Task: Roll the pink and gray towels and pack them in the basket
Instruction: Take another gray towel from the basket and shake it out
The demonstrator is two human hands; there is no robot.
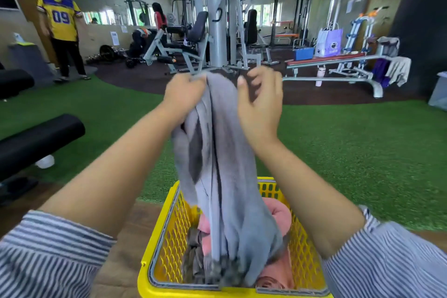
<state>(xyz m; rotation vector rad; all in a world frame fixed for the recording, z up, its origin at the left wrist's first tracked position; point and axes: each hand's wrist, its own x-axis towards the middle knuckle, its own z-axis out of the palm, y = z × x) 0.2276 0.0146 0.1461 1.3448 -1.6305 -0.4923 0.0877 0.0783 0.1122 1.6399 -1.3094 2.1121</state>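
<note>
A gray towel (225, 164) hangs in loose folds from my raised hands down into the yellow basket (169, 237). My left hand (183, 94) grips its top edge on the left. My right hand (260, 101) is at the top edge on the right, fingers curled around the cloth as far as the blur shows. The towel's lower end rests bunched inside the basket. Pink towels (278, 215) lie in the basket on the right side, partly hidden behind the gray towel. Another darker gray piece of cloth (193, 254) lies at the basket's left.
The basket stands on a wooden surface (130, 232) beside green turf (350, 147). A black padded bench (36, 140) is at the left. Gym machines (217, 38) and a weight bench (338, 60) fill the back. A person in a yellow jersey (60, 19) stands at far left.
</note>
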